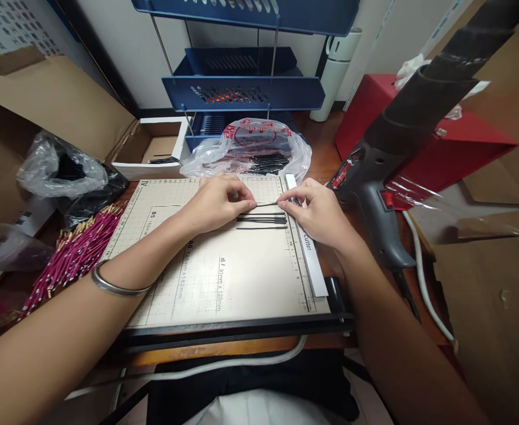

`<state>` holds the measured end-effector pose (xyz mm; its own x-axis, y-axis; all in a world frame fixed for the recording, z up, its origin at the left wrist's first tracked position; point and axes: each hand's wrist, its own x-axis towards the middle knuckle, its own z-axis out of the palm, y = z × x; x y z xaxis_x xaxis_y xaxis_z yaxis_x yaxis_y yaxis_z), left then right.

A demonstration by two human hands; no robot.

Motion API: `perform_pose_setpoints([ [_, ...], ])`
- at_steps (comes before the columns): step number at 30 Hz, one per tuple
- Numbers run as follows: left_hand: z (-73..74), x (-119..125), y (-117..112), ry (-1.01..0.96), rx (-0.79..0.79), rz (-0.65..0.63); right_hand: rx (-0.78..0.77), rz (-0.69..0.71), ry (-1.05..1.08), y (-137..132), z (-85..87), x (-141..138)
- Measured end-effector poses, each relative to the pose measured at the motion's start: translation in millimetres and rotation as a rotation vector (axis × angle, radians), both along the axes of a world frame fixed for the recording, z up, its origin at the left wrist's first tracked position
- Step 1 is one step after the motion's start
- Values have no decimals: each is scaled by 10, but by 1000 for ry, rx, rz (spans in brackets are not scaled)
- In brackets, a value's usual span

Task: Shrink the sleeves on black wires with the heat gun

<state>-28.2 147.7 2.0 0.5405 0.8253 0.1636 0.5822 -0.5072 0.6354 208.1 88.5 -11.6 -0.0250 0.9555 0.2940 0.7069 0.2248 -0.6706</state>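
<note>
A thin black cord (266,205) stretches between my two hands over the paper cutter board (250,271). My left hand (222,203) pinches its left end between thumb and forefinger. At its other end, beside the white strip marked "Cutter" (310,260), my right hand (315,209) pinches it with the fingertips. Just below, several similar black cords (262,219) lie side by side on the board, their right ends close to the strip.
A clear plastic bag (297,150) with black cords lies behind the board. Bundled magenta cords (82,248) are at left, near an open cardboard box (65,94). A heat gun (374,177) stands at right before a red box (454,141). Blue shelves (242,91) rise behind.
</note>
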Motion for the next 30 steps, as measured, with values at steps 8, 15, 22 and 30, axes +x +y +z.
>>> perform_pose_setpoints([
  [8,-24,-15,-58,-143,262,-188,144,78,166,-152,31,-38],
  [15,18,13,-160,-194,364,-243,236,123,169,-249,52,-102],
  [22,32,26,-192,-188,360,-240,241,145,177,-282,46,-55],
  [30,15,47,-230,-195,367,-223,256,143,137,-270,29,-54],
])
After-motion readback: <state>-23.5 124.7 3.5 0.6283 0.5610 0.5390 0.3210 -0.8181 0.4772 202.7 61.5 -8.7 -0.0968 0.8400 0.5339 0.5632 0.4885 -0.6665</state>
